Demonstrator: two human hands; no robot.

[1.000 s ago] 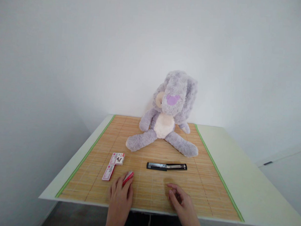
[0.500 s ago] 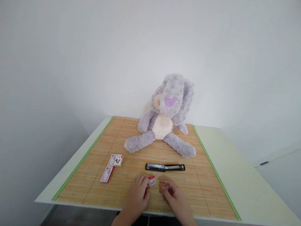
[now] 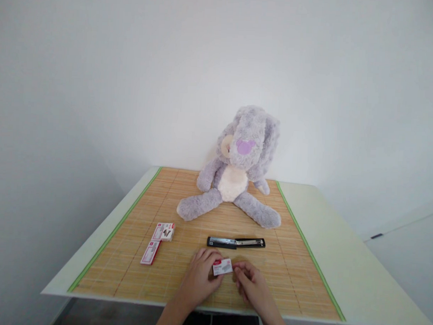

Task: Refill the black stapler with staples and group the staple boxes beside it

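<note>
My left hand [image 3: 200, 275] grips a small red-and-white staples box [image 3: 222, 266] by its left end, thumb and fingers on opposite edges. The box's printed face is turned up toward me. At its right end, my right hand [image 3: 251, 282] has thumb and forefinger pinched against the edge; the other fingers are curled in. Just beyond the hands, a black stapler [image 3: 236, 242] lies opened out flat, its metal channel showing.
Several red-and-white boxes [image 3: 150, 252] lie on the left of the bamboo mat [image 3: 109, 268], one showing a stapler picture. A grey plush rabbit [image 3: 233, 182] sits at the back against the white wall, legs spread toward me. Green edging borders the mat on the white table [image 3: 324, 223].
The staples box has turned in my left hand, and more of its printed face shows. My right hand has closed in and its fingertips now meet the box's right end.
</note>
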